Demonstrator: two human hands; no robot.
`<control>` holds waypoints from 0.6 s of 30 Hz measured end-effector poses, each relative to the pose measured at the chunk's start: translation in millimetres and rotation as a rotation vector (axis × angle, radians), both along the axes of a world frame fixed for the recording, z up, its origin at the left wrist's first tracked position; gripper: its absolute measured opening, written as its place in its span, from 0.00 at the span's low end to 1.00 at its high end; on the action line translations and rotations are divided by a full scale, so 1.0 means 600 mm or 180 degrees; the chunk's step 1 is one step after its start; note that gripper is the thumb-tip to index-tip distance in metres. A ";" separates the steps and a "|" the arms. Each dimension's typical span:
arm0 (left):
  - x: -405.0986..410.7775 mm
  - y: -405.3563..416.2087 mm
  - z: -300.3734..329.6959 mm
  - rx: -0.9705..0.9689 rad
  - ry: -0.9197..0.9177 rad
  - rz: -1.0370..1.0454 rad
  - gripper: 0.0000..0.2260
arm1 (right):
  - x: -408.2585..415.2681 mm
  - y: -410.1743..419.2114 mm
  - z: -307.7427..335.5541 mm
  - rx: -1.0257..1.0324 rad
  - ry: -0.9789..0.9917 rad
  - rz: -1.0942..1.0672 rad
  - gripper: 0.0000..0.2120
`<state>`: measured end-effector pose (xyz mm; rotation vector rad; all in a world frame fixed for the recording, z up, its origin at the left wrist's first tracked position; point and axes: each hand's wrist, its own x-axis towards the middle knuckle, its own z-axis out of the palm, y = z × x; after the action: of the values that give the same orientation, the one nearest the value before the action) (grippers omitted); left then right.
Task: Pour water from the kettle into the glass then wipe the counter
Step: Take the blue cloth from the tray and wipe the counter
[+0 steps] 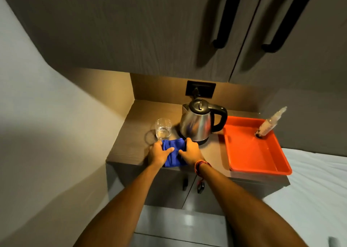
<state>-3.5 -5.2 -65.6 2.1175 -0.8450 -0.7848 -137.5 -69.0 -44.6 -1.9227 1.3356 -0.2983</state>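
Observation:
A steel kettle [197,123] with a black lid and handle stands on its base at the back of the wooden counter [131,143]. To its left is a clear glass [163,129] holding some water. A blue cloth [173,153] lies on the counter in front of both, near the front edge. My left hand [159,153] holds the cloth's left side, thumb on top. My right hand [190,152] holds its right side, close to the kettle's base.
An orange tray [253,149] sits at the counter's right with a small spray bottle [269,123] leaning in its far corner. A black wall socket [200,89] is behind the kettle. Cupboards hang overhead; cabinet doors lie below. White bedding [319,181] lies at right.

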 end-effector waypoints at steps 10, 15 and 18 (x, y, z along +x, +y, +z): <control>0.061 -0.009 0.022 0.0092 -0.0830 0.0285 0.37 | 0.019 0.020 -0.044 -0.1453 0.1046 0.1067 0.26; 0.073 -0.053 0.023 -0.0274 -0.0333 -0.0002 0.46 | 0.026 0.061 -0.111 -0.1392 0.1627 0.1426 0.37; 0.059 -0.066 0.012 -0.0347 -0.0395 0.0094 0.43 | 0.033 0.064 -0.125 -0.1401 0.1676 0.1329 0.39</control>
<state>32.2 -45.0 -58.3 2.0935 -0.8987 -0.5834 -117.8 -30.8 -119.8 -2.7270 1.2008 0.1518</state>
